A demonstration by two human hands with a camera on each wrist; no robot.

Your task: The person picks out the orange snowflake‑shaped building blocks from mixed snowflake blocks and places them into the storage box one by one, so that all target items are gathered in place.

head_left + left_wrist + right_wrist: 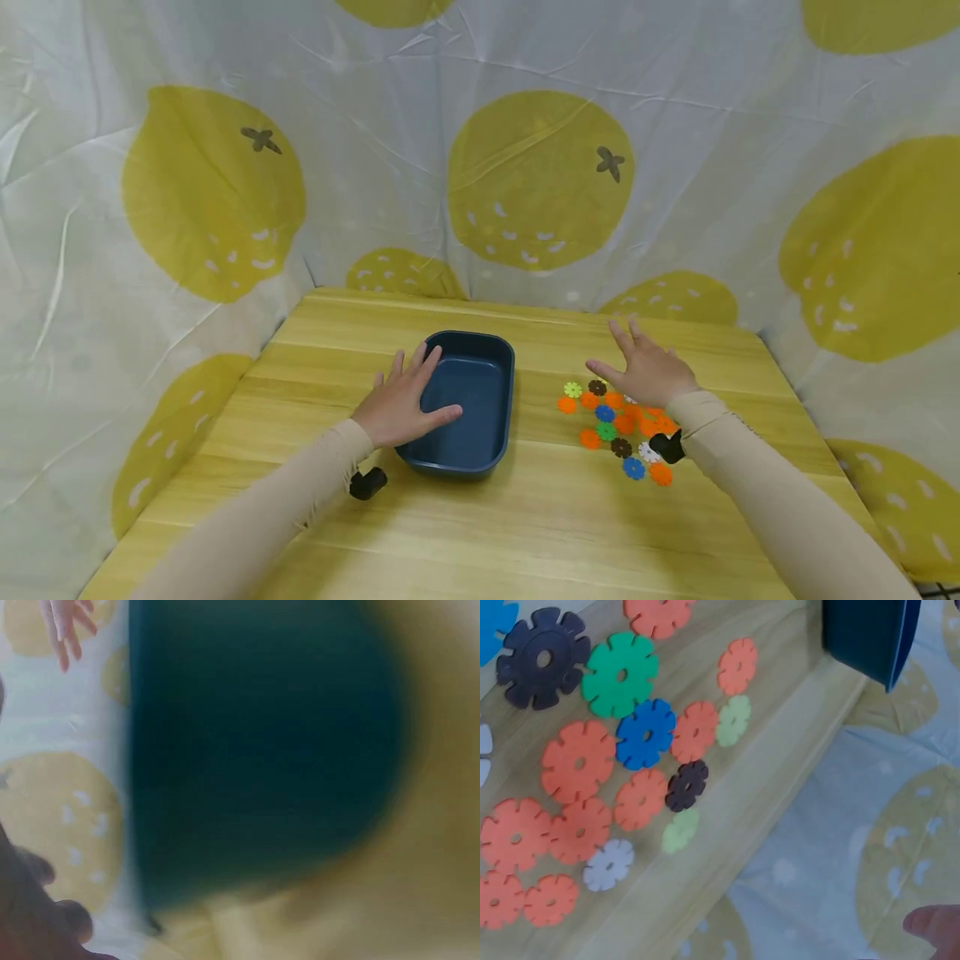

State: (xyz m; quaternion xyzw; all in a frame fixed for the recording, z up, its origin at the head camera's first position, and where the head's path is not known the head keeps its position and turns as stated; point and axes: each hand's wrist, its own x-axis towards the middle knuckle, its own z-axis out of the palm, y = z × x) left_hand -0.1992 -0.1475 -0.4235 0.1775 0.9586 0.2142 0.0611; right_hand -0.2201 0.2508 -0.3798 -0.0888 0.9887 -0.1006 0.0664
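Observation:
A dark blue rectangular tray (472, 408) stands on the wooden table, left of the middle. Over its left side my left hand (401, 404) is spread, fingers straight and thumb out across the tray; nothing is in it. My right hand (648, 371) hovers with extended fingers over the far side of a scatter of flat, notched plastic discs, holding nothing. Among them are orange discs (577, 761), a green disc (621, 675), a blue disc (646, 735), a dark brown disc (543, 658) and a white disc (608, 865). In the left wrist view the tray's wall looms close and blurred.
The wooden table (540, 533) is bordered by a pale cloth (375, 167) printed with yellow lemons, at the back and both sides. A small black device (367, 483) sits at the left wrist, another black device (667, 447) at the right wrist.

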